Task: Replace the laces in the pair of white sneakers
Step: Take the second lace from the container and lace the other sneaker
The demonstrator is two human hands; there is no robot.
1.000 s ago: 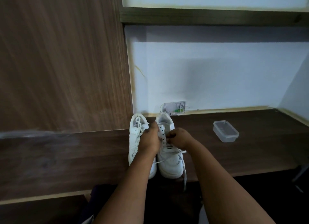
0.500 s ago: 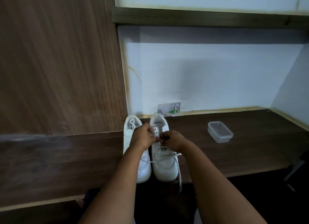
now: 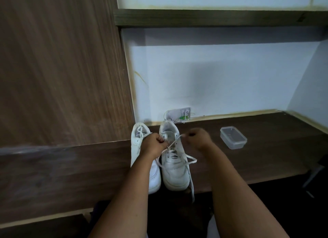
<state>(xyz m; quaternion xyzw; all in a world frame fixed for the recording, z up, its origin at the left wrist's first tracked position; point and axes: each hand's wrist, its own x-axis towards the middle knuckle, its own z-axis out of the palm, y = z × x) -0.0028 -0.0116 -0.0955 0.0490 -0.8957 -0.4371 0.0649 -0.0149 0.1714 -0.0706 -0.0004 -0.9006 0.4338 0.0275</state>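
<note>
While both sneakers stand side by side on the worktop (image 3: 266, 156), toes toward me, I see my left hand (image 3: 154, 144) pinching the lace (image 3: 174, 141) over the right sneaker (image 3: 174, 165); my right hand (image 3: 198, 137), fingers curled, grips its other end, drawn taut. The left sneaker (image 3: 140, 145) touches it. A plastic container (image 3: 233, 137) sits nearby.

Lighting dim overall. Pale wall (image 3: 221, 81) is the brightest area, with a soft shadow band beneath the shelf (image 3: 213, 17). Wood panel (image 3: 58, 69) at left shows motion smear. Straight lines bow toward the frame edges. Foreground dark, detail lost. No glare.
</note>
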